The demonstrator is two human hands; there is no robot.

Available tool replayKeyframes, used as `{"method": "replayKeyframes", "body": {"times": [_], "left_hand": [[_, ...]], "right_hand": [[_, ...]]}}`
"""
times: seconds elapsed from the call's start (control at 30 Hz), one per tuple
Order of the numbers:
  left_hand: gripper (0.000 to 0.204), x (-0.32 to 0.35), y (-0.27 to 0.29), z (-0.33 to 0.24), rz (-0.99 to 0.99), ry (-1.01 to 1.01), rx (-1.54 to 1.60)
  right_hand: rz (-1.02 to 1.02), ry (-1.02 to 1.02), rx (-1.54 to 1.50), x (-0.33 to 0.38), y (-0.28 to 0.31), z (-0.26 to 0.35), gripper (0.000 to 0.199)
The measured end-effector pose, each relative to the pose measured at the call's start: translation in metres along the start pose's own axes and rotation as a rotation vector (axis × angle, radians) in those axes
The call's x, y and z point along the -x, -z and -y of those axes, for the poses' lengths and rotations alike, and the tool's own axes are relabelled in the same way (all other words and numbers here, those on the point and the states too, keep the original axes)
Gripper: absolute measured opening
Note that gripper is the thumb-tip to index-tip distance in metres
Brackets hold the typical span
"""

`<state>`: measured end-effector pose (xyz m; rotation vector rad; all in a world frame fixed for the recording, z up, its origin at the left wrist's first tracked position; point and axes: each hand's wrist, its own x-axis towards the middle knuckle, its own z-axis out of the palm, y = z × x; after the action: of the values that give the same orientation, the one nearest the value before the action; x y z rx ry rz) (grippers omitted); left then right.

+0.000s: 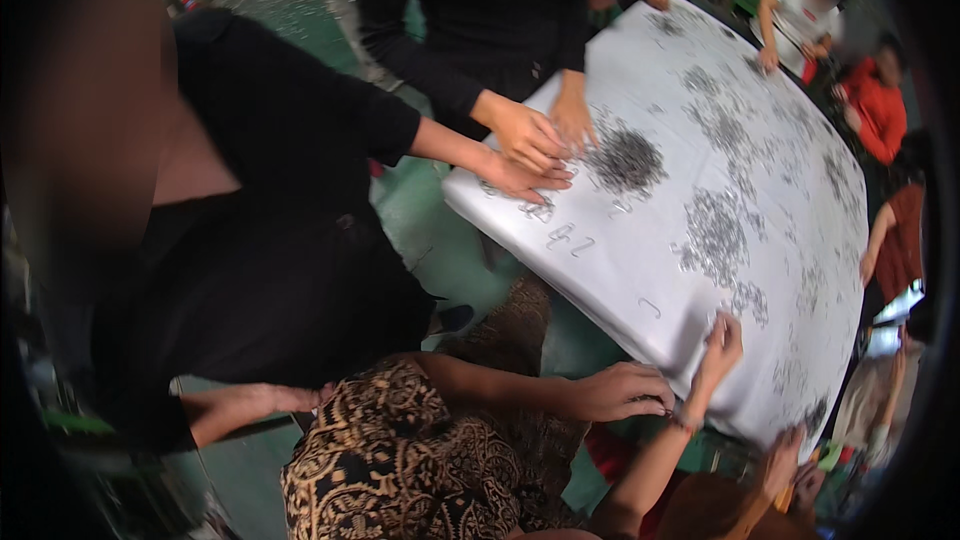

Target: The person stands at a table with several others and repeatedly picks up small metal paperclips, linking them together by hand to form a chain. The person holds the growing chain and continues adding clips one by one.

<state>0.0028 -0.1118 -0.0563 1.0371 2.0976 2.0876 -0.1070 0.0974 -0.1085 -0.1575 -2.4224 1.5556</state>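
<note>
My left hand is at the near edge of a white-covered table, fingers curled. Something small and dark shows at its fingertips, too blurred to name. Over the tabletop, my right hand has its fingers pinched together, and what they hold, if anything, cannot be made out. A thin band circles the right wrist. Just beyond that hand lies a small cluster of bent metal wire pieces. Farther off is a larger pile of similar metal pieces. A single hook-shaped piece lies apart, nearer the edge.
On the left, a person in black reaches onto the table beside another person's hands, near a dark dense pile of metal pieces. Another person's hand touches the near right corner. Several people stand along the far side.
</note>
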Motion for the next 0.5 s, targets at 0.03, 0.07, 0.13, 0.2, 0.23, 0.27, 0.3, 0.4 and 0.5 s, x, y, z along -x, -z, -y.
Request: {"method": "replayKeyframes", "body": {"times": [0.03, 0.07, 0.13, 0.2, 0.23, 0.27, 0.3, 0.4, 0.5], "left_hand": [[0.015, -0.002, -0.001, 0.002, -0.006, 0.016, 0.017], [0.016, -0.003, 0.0, 0.004, -0.011, 0.032, 0.03], [0.018, -0.008, 0.001, 0.009, -0.006, 0.097, 0.088], [0.018, -0.015, 0.003, 0.012, -0.031, 0.13, 0.133], [0.019, -0.018, 0.004, 0.013, -0.026, 0.183, 0.154], [0.019, -0.021, 0.005, 0.013, -0.029, 0.154, 0.154], [0.02, -0.023, 0.005, 0.011, -0.027, 0.138, 0.147], [0.019, -0.027, 0.005, 0.004, -0.048, 0.064, 0.099], [0.016, -0.023, 0.001, -0.006, -0.015, 0.0, 0.067]], "right_hand": [[0.024, 0.051, -0.024, 0.015, 0.012, 0.016, 0.02], [0.053, 0.127, -0.049, 0.03, 0.022, 0.034, 0.022], [0.126, 0.202, -0.031, 0.061, 0.044, 0.07, 0.025], [0.11, 0.159, -0.136, 0.088, 0.057, 0.102, 0.019], [0.142, 0.075, -0.25, 0.101, 0.062, 0.114, 0.029], [0.158, 0.087, -0.244, 0.105, 0.064, 0.124, 0.026], [0.173, 0.097, -0.238, 0.109, 0.066, 0.132, 0.024], [0.166, 0.108, -0.139, 0.115, 0.065, 0.144, 0.009], [0.102, 0.134, -0.032, 0.124, 0.063, 0.151, 0.01]]}}
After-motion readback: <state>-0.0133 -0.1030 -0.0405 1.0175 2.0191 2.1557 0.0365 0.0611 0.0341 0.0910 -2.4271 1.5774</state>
